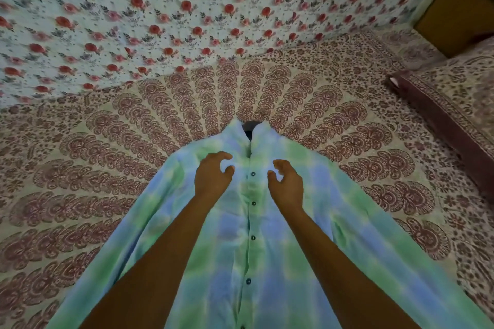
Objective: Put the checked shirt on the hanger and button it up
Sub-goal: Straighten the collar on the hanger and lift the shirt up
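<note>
Your left hand [212, 176] and right hand [287, 181] hover half-open, empty, over the soft, limp shirt [248, 235] at 6 o'clock on the bed [80, 168]; pinch beside the top button [253, 174].

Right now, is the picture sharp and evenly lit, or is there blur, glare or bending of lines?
Head view: the light is dim and even, with no glare and only faint shadows under the hands; the shirt and its checks look soft, the left hand and right hand slightly blurred; the wide lens bends the flowered cloth and the bedspread near the edges.
</note>
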A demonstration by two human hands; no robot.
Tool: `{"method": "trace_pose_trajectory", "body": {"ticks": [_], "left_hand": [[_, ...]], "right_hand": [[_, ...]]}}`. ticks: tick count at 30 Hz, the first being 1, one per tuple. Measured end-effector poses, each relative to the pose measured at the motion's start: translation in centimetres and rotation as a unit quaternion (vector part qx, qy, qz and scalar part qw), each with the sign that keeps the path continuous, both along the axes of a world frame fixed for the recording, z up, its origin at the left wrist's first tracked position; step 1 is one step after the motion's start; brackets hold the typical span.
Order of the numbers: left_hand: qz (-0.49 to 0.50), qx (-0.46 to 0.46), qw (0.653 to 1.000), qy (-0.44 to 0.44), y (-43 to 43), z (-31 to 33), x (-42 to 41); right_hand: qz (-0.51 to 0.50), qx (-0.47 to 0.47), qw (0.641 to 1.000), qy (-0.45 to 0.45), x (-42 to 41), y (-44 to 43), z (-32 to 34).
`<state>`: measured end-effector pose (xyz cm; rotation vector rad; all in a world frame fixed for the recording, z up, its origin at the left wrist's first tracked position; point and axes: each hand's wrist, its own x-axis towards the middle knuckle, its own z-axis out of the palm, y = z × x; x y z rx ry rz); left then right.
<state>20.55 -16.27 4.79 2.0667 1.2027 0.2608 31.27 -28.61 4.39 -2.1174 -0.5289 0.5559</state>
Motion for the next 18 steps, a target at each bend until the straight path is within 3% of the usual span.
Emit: {"method": "trace_pose_trajectory", "body": {"ticks": [6,10,13,18], "left_hand": [[-0.026,0.096,0.988,0.115,6.2,-5.1,4.8],[-0.060,0.069,0.972,0.216,10.0,-7.5,7.1],[-0.092,-0.011,0.974,0.206,12.0,-9.1,7.9],[-0.073,-0.047,0.980,0.177,12.4,-9.4,7.0]], "right_hand": [[0.041,-0.047,0.996,-0.062,4.5,5.0,-4.3],[0.075,-0.098,0.987,-0.107,6.2,7.5,-6.8],[0.081,-0.148,0.980,-0.102,6.9,8.4,-8.2],[0.044,-0.142,0.987,-0.065,6.8,8.4,-8.2]]}}
